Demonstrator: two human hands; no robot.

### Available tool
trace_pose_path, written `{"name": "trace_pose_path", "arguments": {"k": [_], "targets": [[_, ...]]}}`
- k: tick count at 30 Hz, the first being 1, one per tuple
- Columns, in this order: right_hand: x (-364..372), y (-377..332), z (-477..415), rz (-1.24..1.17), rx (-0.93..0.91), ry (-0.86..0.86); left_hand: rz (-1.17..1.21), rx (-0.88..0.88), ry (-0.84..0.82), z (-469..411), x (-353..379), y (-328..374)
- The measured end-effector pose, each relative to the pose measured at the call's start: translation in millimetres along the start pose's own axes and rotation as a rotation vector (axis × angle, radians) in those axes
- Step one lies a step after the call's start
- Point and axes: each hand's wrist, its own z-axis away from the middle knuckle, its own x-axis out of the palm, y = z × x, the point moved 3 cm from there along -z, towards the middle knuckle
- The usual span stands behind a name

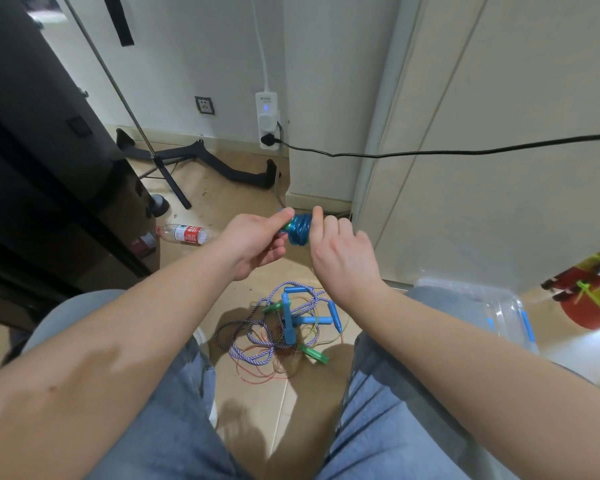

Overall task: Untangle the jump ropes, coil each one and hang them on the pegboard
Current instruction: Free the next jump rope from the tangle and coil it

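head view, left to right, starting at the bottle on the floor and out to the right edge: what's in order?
plastic bottle → left hand → blue coiled rope → right hand → clear bin → red cylinder

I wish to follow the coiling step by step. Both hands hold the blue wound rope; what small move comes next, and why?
Probably the right hand should tuck the last turn of the blue rope under its coil while the left hand grips it: it looks fully wound between both hands, and the other ropes lie tangled on the floor.
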Motion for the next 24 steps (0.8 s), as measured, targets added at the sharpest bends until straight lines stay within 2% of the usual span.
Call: {"name": "trace_pose_path", "arguments": {"k": [4,10,14,19,22,24], "targets": [[2.7,-1.6,1.1,-0.046,-0.062,-0.019,-0.044,0.005,0.029,-0.5,-4.2,2.2],[-12.7,10.0,-9.3,-0.483,-0.002,-0.040,-0.274,0.249,0.001,2.6,-8.4,11.7],[-14.9,7.2,-17.0,-0.806,-0.044,-0.154,-0.367,0.337,-0.092,8.6,-2.8,15.1],[-8.1,10.9,-14.5,-0.847,0.067,-0.100,-0.107,0.239,-0.106,7.9,-4.0,12.2],[-4.4,11.8,-14.9,-0.881,0.141,-0.084,-0.154,0.271,-0.123,8.7,-2.2,7.0],[-2.7,14.1,-17.0,-0.946,0.203,-0.078,-0.286,0.367,-0.094,9.7,-1.8,6.8]]}}
